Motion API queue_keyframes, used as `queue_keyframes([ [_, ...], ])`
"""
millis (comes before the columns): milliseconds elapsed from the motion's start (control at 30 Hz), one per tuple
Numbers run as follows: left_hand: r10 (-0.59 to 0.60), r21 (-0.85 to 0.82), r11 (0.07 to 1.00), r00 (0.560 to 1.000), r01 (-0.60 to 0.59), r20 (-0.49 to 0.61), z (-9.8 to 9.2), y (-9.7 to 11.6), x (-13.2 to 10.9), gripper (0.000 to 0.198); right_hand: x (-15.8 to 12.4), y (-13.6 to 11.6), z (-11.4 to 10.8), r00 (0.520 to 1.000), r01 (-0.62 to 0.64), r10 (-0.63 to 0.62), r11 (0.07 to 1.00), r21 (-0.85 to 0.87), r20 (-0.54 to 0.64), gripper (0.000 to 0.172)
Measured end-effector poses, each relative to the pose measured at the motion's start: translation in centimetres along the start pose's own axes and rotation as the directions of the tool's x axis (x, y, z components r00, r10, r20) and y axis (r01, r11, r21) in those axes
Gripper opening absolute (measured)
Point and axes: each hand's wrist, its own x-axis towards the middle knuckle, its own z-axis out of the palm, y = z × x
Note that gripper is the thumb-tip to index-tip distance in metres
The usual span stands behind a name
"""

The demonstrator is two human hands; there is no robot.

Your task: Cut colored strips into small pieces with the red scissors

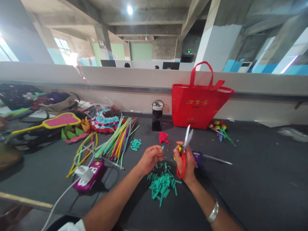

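Note:
My left hand (152, 158) is closed in a pinch on a small green strip (163, 147), whose tip shows above the fingers. In my right hand (189, 165) are red-handled scissors (181, 168), blades pointing up and slightly apart. Something small and yellow (179, 148) shows by the right fingers; I cannot make out what it is. Below and between the hands lies a loose heap of cut green strips (163, 184). Beyond them are a small pile of red pieces (164, 138) and a pile of teal pieces (136, 144).
A black tumbler (157, 118) and a red bag (197, 106) stand at the back. Colourful pipe cleaners (117, 141) and a purple power strip (90, 179) with a white plug lie left. Right of my right hand is a blue device (198, 159) beside a thin metal rod (218, 159).

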Motion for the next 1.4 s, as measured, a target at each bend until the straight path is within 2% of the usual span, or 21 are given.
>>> queue_keyframes([
  [67,0.011,-0.090,0.996,0.999,-0.007,0.045,0.1,0.2,-0.1,0.012,-0.2,0.1,0.2,0.998,0.014,-0.012,1.000,-0.028,0.064,0.026],
  [200,0.047,-0.134,0.990,0.995,-0.035,0.089,0.3,0.4,-0.1,0.015,-1.1,0.6,1.1,0.974,0.091,-0.077,0.994,-0.059,0.213,0.030],
  [400,0.090,-0.171,0.982,0.994,-0.079,0.057,0.2,0.5,-0.2,0.015,-1.6,1.1,1.7,0.947,0.198,-0.156,0.972,-0.129,0.281,0.040],
  [567,0.097,-0.154,0.984,0.993,-0.086,0.064,0.4,0.5,-0.4,0.013,-1.7,1.0,1.6,0.941,0.212,-0.155,0.963,-0.168,0.300,0.042],
  [900,0.069,-0.130,0.989,0.998,-0.068,0.002,1.0,0.8,-0.6,0.019,-2.1,1.3,1.8,0.950,0.204,-0.126,0.943,-0.263,0.285,0.043],
  [1400,0.086,-0.187,0.979,0.996,-0.082,0.016,1.4,0.6,-0.7,0.017,-2.3,0.8,1.8,0.955,0.180,-0.121,0.962,-0.205,0.269,0.037],
])
